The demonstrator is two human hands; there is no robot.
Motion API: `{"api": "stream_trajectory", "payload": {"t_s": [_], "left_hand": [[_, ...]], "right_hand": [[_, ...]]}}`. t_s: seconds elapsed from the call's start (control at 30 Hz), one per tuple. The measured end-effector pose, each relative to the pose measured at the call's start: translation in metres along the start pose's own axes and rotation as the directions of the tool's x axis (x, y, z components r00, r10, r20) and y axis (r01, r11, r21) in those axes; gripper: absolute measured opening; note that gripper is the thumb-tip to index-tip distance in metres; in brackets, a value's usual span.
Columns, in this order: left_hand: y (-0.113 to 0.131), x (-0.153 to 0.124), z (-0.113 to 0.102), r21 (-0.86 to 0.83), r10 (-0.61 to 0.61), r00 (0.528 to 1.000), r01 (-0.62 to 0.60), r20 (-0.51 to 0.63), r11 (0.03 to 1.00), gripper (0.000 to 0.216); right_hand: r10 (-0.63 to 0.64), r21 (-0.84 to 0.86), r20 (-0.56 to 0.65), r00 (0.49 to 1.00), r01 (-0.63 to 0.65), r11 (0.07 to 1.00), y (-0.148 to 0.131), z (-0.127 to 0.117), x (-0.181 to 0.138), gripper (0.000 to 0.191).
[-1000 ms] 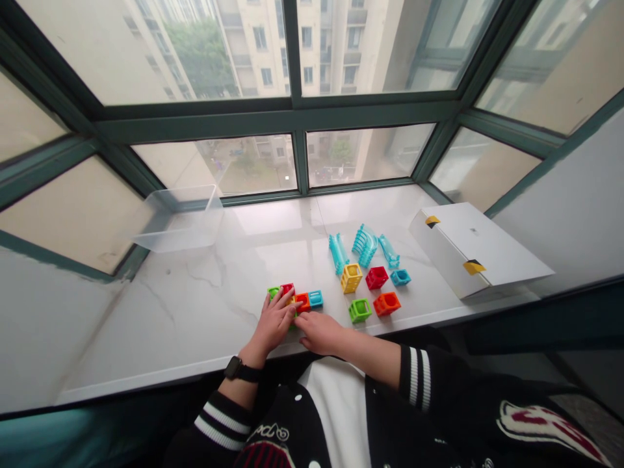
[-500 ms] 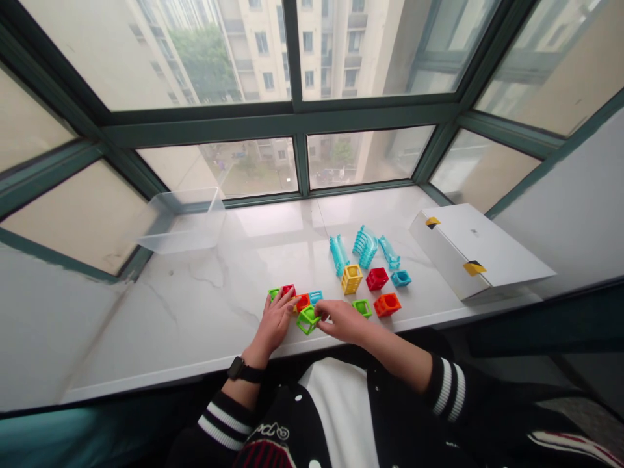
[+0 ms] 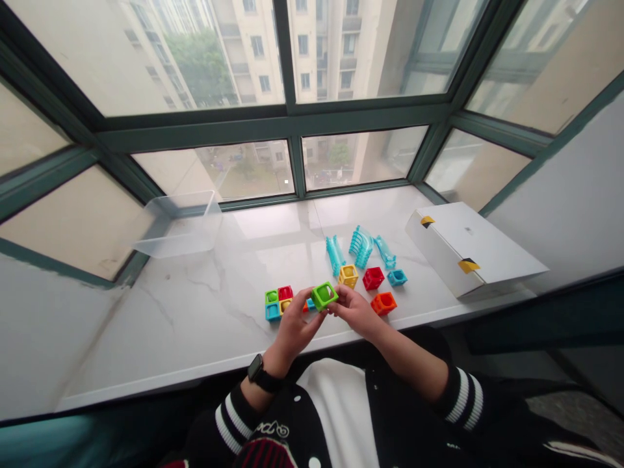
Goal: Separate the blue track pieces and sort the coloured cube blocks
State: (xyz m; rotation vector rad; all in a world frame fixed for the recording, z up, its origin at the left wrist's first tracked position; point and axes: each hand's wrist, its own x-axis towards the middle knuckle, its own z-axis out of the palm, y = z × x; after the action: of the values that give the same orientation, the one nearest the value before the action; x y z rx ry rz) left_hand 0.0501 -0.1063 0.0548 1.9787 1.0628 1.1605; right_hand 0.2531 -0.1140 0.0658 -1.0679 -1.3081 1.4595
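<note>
Both hands hold one green open cube point(image 3: 324, 295) a little above the white marble sill point(image 3: 205, 312). My left hand point(image 3: 296, 326) pinches its left side and my right hand point(image 3: 354, 311) grips its right side. Just left of the hands sits a joined cluster of cubes point(image 3: 277, 303): green, red, blue and yellow ones. Behind my right hand lie loose cubes: yellow point(image 3: 348, 275), red point(image 3: 373, 278), small blue point(image 3: 398, 277) and orange point(image 3: 383, 303). Three light blue curved track pieces point(image 3: 361, 246) lie behind them.
A clear plastic tub point(image 3: 181, 221) stands at the back left by the window. A white cardboard box point(image 3: 472, 253) with yellow tape lies at the right end of the sill. Dark green window frames close off the back.
My right hand picked up a green cube from the sill and raised it. My left hand left the cube cluster and joined it on that cube.
</note>
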Motion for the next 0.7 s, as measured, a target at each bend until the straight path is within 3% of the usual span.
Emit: {"api": "stream_trajectory", "payload": {"t_s": [0.17,0.3,0.4,0.53,0.7], "left_hand": [[0.002,0.001,0.004,0.001,-0.057,0.998,0.057,0.011,0.998,0.046],[0.009,0.002,0.009,0.013,-0.041,0.996,0.040,0.074,0.999,0.047],[0.013,0.004,0.015,0.005,-0.037,0.993,0.037,0.115,0.999,0.047],[0.017,0.011,0.020,0.023,-0.014,0.989,0.011,0.147,1.000,0.046],[0.023,0.023,0.031,0.081,0.032,0.987,-0.046,0.158,0.996,0.044]], "right_hand": [[-0.108,-0.327,-0.095,0.990,0.071,0.942,-0.011,-0.017,-0.010,0.040],[-0.180,-0.444,-0.081,0.980,0.127,0.887,-0.020,-0.030,-0.015,0.050],[-0.246,-0.517,-0.051,0.968,0.185,0.835,-0.022,-0.033,-0.019,0.043],[-0.284,-0.565,-0.069,0.956,0.197,0.801,-0.021,-0.039,-0.025,0.045],[-0.247,-0.495,-0.066,0.967,0.183,0.849,-0.020,-0.055,-0.034,0.060]]}}
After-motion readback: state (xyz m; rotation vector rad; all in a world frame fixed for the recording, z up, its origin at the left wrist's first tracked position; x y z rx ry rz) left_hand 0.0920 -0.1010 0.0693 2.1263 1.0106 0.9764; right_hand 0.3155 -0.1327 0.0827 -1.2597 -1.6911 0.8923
